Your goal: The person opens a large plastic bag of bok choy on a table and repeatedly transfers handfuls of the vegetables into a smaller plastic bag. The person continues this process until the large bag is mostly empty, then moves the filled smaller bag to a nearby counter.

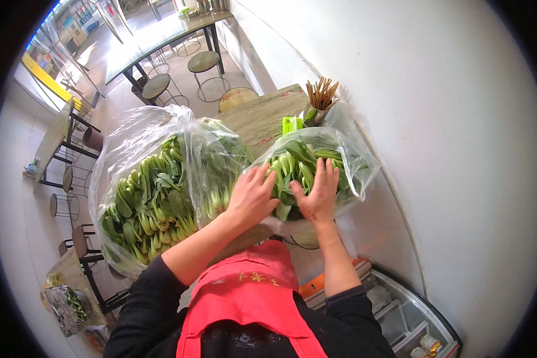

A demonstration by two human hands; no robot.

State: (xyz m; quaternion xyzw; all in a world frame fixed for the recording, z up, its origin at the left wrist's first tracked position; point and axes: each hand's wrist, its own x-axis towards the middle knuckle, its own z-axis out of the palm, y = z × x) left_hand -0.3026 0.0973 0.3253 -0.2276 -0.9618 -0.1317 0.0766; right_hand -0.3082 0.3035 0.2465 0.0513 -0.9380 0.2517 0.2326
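Observation:
An unsealed clear plastic bag [357,163] of leafy green bok choy [300,154] lies on the wooden table [268,109]. My left hand [253,192] rests at the bag's left side, fingers apart, palm down. Over the greens at the right, my right hand [318,192] has its fingers spread and its fingertips at the stalks; neither hand grips anything that I can see. To the left, a much larger clear bag [138,129] holds stacked bok choy [154,201]. Between them more greens [219,165] show through plastic.
Behind the smaller bag stand a holder of chopsticks [321,100] and a bright green packet [291,125]. A white wall [452,134] closes the right side. A glass-topped display freezer [407,317] is at the lower right. Stools [203,61] and another table [170,33] stand farther off.

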